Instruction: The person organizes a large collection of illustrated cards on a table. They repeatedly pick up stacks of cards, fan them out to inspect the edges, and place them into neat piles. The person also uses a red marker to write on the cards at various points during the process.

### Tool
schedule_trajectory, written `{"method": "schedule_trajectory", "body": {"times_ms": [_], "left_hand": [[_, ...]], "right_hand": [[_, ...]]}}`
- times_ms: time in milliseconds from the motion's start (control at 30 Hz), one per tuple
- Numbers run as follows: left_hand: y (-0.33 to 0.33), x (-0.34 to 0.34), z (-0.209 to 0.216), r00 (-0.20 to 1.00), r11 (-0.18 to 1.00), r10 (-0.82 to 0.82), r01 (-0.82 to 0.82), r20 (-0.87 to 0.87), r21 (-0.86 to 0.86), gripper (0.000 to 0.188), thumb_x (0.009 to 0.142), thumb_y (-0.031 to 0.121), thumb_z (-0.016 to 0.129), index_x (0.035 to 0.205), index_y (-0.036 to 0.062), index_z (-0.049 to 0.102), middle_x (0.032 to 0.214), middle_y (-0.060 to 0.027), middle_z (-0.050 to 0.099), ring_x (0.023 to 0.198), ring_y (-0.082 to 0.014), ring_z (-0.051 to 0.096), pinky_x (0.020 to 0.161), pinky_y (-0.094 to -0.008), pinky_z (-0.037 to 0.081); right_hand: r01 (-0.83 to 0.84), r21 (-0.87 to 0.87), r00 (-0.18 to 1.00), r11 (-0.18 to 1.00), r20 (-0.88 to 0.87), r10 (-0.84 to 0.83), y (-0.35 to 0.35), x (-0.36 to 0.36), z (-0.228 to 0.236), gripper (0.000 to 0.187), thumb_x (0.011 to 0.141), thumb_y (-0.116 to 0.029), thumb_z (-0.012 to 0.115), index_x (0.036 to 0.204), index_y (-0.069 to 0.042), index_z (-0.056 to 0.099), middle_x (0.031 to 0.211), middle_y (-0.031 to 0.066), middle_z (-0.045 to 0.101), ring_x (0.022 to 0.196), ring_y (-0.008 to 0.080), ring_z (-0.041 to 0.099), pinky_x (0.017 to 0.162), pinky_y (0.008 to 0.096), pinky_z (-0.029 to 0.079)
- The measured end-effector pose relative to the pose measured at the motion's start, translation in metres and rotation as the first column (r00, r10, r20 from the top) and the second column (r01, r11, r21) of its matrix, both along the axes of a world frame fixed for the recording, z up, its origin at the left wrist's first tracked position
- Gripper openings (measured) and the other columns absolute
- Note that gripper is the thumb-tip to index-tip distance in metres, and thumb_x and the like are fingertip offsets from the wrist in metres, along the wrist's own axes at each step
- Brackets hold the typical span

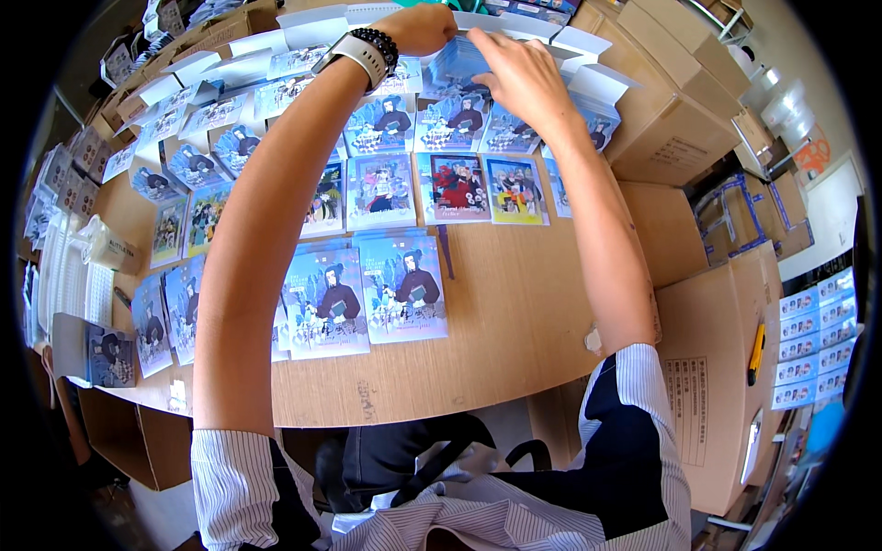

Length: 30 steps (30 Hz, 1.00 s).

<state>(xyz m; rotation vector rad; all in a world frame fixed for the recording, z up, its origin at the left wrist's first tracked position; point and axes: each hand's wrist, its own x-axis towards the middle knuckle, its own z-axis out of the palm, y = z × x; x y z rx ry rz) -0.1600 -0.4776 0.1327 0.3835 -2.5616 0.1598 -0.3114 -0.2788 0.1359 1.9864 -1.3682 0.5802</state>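
Note:
At the far side of the table, my left hand (421, 29) has its fingers curled closed beside the raised white flaps of a row of boxes. What it holds, if anything, is hidden. A watch and a dark bead bracelet are on that wrist. Next to it, my right hand (525, 75) has its thumb and fingers around the right edge of a stack of blue cards (452, 69). The stack sits in an open blue box (450, 119) with a printed figure on its front. Nearer to me lie piles of picture cards (381, 188) and two blue printed stacks (401, 286).
Cardboard cartons (675, 119) crowd the table's right side, one large carton (712, 367) bearing a yellow cutter (756, 354). On the left are a lidded cup (108, 246), white plastic baskets (78, 285) and an opened blue box (96, 351). More open boxes line the far edge.

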Motion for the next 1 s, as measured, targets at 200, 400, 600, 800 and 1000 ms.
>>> {"method": "schedule_trajectory", "body": {"times_ms": [200, 400, 600, 800, 1000], "left_hand": [[0.008, -0.01, 0.006, 0.997, 0.998, 0.047, -0.049, 0.056, 0.04, 0.024, 0.097, 0.013, 0.054, 0.101, 0.0013, 0.074, 0.101, -0.0213, 0.07, 0.091, -0.0384, 0.068, 0.083, -0.0453, 0.054], [0.012, -0.001, 0.009, 0.999, 0.997, 0.023, -0.025, 0.037, 0.078, 0.026, 0.1, 0.019, 0.055, 0.093, -0.0001, 0.071, 0.086, -0.0201, 0.069, 0.076, -0.0357, 0.066, 0.076, -0.0417, 0.054], [0.038, -0.002, 0.007, 0.997, 0.988, 0.075, -0.071, -0.022, 0.135, 0.023, 0.098, 0.016, 0.053, 0.092, 0.0002, 0.069, 0.091, -0.0217, 0.069, 0.086, -0.0407, 0.066, 0.081, -0.0465, 0.053], [0.076, 0.009, 0.007, 0.983, 0.957, 0.185, -0.18, 0.001, 0.227, 0.032, 0.095, 0.022, 0.059, 0.121, 0.0049, 0.066, 0.115, -0.0212, 0.069, 0.109, -0.0408, 0.063, 0.096, -0.0474, 0.051], [0.116, 0.037, 0.006, 0.993, 0.977, 0.119, -0.113, -0.022, 0.182, 0.049, 0.085, 0.01, 0.068, 0.131, -0.0041, 0.056, 0.132, -0.0228, 0.059, 0.122, -0.0385, 0.057, 0.105, -0.0448, 0.046]], "right_hand": [[0.081, 0.002, 0.996, 0.997, 0.025, -0.081, 0.001, 0.003, -0.007, 0.054, 0.078, -0.007, 0.08, 0.125, -0.011, 0.055, 0.098, 0.012, 0.072, 0.1, 0.0316, 0.07, 0.086, 0.0466, 0.048], [0.115, 0.312, 0.993, 0.943, -0.028, -0.112, -0.022, 0.013, -0.016, 0.048, 0.078, -0.011, 0.079, 0.121, -0.011, 0.058, 0.099, 0.0112, 0.071, 0.099, 0.0336, 0.069, 0.091, 0.0482, 0.048], [0.081, 0.311, 0.992, 0.947, 0.063, -0.106, -0.029, 0.006, -0.049, 0.039, 0.083, -0.01, 0.069, 0.121, -0.006, 0.06, 0.127, 0.0129, 0.062, 0.119, 0.033, 0.059, 0.1, 0.0461, 0.045], [-0.01, 0.14, 0.994, 0.99, 0.111, -0.006, 0.012, 0.012, -0.039, 0.033, 0.081, -0.008, 0.07, 0.113, -0.003, 0.065, 0.119, 0.0128, 0.062, 0.115, 0.0315, 0.059, 0.096, 0.0448, 0.046], [-0.047, 0.176, 0.976, 0.983, 0.216, 0.008, 0.053, 0.02, -0.045, 0.026, 0.083, -0.005, 0.069, 0.108, -0.002, 0.067, 0.111, 0.0118, 0.066, 0.107, 0.0307, 0.061, 0.093, 0.0428, 0.048]]}}
